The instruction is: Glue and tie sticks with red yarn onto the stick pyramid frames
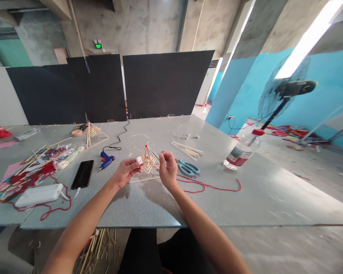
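Note:
My left hand (124,174) is closed in a pinch on a small white block (139,160) with a dark mark on its face. To its right my right hand (168,170) has its fingers curled together; whatever they hold, if anything, is too small to make out. Between and just behind both hands stands a small pyramid of thin wooden sticks (149,164), with red yarn at its tip. Blue-handled scissors (188,167) lie right beside my right hand. A strand of red yarn (208,185) trails over the table to the right.
On the left are a blue glue gun (106,160), a phone (83,174), a white power bank (39,195) and a craft pile (42,169). Another stick pyramid (95,135) stands behind. Loose sticks (188,150) and a bottle (241,151) are right. Black panels (165,83) border the table (263,198).

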A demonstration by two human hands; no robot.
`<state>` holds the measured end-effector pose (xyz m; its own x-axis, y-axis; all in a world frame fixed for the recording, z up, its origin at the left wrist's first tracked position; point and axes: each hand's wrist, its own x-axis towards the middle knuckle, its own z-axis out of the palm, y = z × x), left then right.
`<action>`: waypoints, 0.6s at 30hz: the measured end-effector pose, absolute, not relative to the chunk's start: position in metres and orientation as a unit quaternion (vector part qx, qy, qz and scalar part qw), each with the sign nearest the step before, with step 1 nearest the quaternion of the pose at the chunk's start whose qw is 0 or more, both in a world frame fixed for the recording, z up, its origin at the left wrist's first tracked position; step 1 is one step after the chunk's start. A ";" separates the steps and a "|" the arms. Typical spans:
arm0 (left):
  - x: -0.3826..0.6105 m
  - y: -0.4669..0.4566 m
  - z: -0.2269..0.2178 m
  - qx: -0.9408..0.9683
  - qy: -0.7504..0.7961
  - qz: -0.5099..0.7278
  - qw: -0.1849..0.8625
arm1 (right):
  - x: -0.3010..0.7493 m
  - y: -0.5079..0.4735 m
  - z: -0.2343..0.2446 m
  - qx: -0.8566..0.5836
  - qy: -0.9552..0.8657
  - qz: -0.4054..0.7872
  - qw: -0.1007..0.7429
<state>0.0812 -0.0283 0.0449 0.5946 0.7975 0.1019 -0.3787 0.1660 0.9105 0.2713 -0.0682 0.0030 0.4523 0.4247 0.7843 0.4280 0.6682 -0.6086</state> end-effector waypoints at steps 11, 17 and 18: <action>0.084 -0.025 0.037 0.518 0.222 0.384 0.732 | 0.269 -0.071 0.004 -0.402 -0.542 0.002 0.738; 0.085 -0.022 0.034 0.523 0.210 0.404 0.721 | 0.269 -0.072 0.006 -0.403 -0.552 -0.009 0.729; 0.085 -0.022 0.035 0.521 0.211 0.405 0.721 | 0.269 -0.072 0.006 -0.403 -0.555 -0.011 0.727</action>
<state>0.0850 -0.0225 0.0347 0.5817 0.8049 0.1173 -0.3645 0.1291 0.9222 0.2686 -0.0725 0.0064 0.3828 0.4315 0.8169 0.4631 0.6755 -0.5738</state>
